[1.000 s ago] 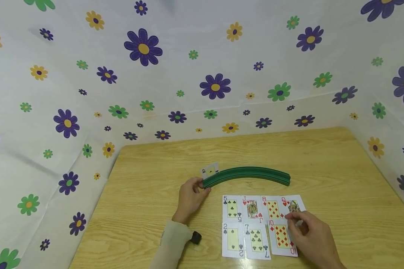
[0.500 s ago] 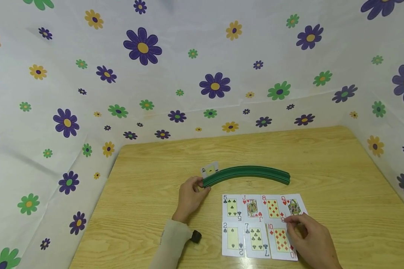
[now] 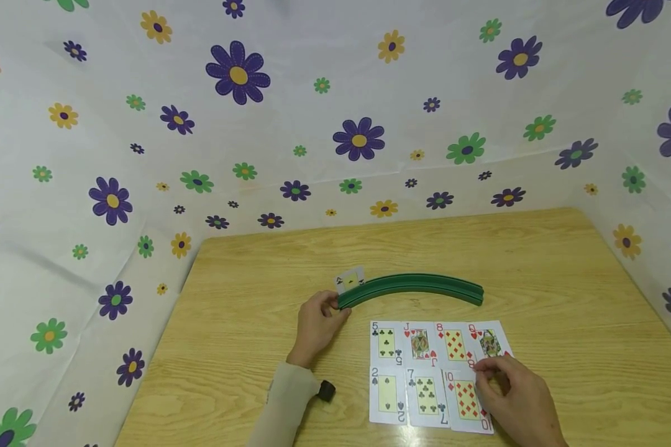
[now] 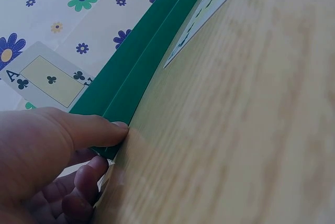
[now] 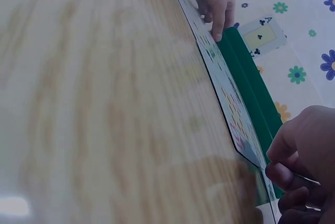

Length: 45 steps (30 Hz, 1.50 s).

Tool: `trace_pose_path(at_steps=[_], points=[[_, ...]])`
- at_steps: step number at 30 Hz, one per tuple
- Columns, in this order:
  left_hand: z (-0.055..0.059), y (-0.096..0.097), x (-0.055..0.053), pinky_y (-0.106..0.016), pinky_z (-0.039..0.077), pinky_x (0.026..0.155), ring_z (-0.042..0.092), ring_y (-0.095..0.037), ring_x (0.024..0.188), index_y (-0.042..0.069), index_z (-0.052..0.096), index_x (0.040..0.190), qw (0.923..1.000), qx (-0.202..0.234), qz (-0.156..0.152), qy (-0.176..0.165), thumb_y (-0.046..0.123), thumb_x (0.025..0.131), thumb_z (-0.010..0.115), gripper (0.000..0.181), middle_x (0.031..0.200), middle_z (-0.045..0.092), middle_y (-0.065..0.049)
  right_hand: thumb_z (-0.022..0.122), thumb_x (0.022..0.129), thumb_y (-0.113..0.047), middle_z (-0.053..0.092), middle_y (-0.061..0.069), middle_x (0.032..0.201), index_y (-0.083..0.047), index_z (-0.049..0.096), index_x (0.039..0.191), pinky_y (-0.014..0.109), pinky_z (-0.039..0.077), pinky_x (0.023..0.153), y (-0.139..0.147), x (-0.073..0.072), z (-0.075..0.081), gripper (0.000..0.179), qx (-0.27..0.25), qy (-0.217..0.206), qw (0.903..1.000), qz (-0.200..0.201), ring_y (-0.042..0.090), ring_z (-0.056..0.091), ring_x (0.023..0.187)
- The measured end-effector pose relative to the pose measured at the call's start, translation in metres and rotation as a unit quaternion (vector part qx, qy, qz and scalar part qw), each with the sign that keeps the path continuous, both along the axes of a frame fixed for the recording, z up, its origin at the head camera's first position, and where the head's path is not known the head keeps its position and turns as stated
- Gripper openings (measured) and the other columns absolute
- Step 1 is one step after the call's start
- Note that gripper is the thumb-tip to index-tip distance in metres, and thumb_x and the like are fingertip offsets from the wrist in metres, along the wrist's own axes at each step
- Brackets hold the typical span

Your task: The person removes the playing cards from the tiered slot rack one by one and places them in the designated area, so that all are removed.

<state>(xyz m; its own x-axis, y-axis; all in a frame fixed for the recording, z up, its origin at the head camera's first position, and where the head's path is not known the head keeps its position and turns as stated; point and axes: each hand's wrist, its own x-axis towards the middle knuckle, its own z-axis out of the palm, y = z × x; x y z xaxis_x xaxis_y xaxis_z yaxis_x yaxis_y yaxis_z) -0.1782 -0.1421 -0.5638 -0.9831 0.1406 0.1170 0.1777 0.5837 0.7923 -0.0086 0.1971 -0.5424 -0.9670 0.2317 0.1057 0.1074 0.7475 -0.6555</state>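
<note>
A curved green card holder point(image 3: 414, 283) lies across the middle of the table, and an ace of clubs point(image 3: 350, 281) leans in its left end. My left hand point(image 3: 317, 326) pinches that same end, thumb on the near side, as the left wrist view point(image 4: 36, 156) shows. Nearer me, face-up playing cards are laid in two rows: five of clubs point(image 3: 386, 338), jack, eight and queen point(image 3: 490, 341) behind; two of spades point(image 3: 387, 394), seven and ten of diamonds point(image 3: 467, 397) in front. My right hand point(image 3: 522, 397) pinches the ten's upper right corner and hides part of its right side.
The wooden table point(image 3: 246, 298) has a rounded far edge. White cloth with flowers point(image 3: 302, 118) stands behind it and on both sides. A small black block point(image 3: 327, 390) sits at my left wrist, beside the sleeve point(image 3: 287, 397).
The ten of diamonds has slid slightly towards me, with its corner at my right fingertips. My left hand stays on the card holder's end. The head view has tilted a little.
</note>
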Motion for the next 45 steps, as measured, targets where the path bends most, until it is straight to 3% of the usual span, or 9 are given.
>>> trace_pose_path(at_steps=[8,14,24,37,45], points=[[0.001,0.0,0.0,-0.019,0.045,0.061,0.052,-0.003,0.068,0.0,0.077,0.123,1.0,0.003,-0.004,0.005,0.013,0.093,0.088,0.034,0.099,0.076,-0.011,0.081,0.089,-0.003,0.067,-0.003,0.081,-0.011,0.079,0.096,0.023,0.035,0.061,-0.001,-0.001,0.001,0.011,-0.009,-0.027,0.9996,-0.008,0.004,0.044,0.069],[0.001,0.001,0.001,-0.019,0.046,0.062,0.053,-0.003,0.069,0.001,0.077,0.124,1.0,-0.001,-0.002,-0.002,0.014,0.094,0.087,0.035,0.1,0.076,-0.01,0.081,0.088,-0.001,0.067,-0.002,0.081,-0.011,0.079,0.096,0.022,0.036,0.06,-0.004,0.0,0.001,0.013,-0.012,-0.014,0.9998,-0.011,0.003,0.045,0.068],[0.001,0.0,0.0,-0.02,0.046,0.063,0.053,-0.004,0.071,0.001,0.076,0.125,1.0,-0.004,-0.004,-0.001,0.015,0.094,0.087,0.036,0.101,0.076,-0.011,0.084,0.085,0.001,0.063,-0.009,0.082,-0.017,0.077,0.091,0.019,0.034,0.058,-0.024,-0.014,0.002,0.02,-0.006,0.089,0.9956,0.029,-0.001,0.042,0.066],[0.002,0.001,0.002,-0.019,0.046,0.064,0.053,-0.002,0.071,0.003,0.076,0.125,0.9999,-0.005,0.007,-0.01,0.015,0.094,0.087,0.035,0.102,0.076,-0.008,0.086,0.085,0.001,0.065,-0.014,0.082,-0.02,0.078,0.09,0.021,0.038,0.063,-0.046,-0.038,0.013,0.022,-0.005,0.128,0.9893,0.07,0.003,0.046,0.069],[0.002,-0.001,0.002,-0.019,0.046,0.063,0.053,-0.002,0.07,0.003,0.076,0.126,0.9999,0.002,0.006,-0.009,0.015,0.094,0.087,0.036,0.102,0.076,-0.009,0.087,0.084,0.0,0.067,-0.014,0.085,-0.019,0.078,0.094,0.02,0.04,0.062,-0.064,-0.061,0.027,0.023,0.002,0.19,0.9745,0.12,0.008,0.051,0.07]])
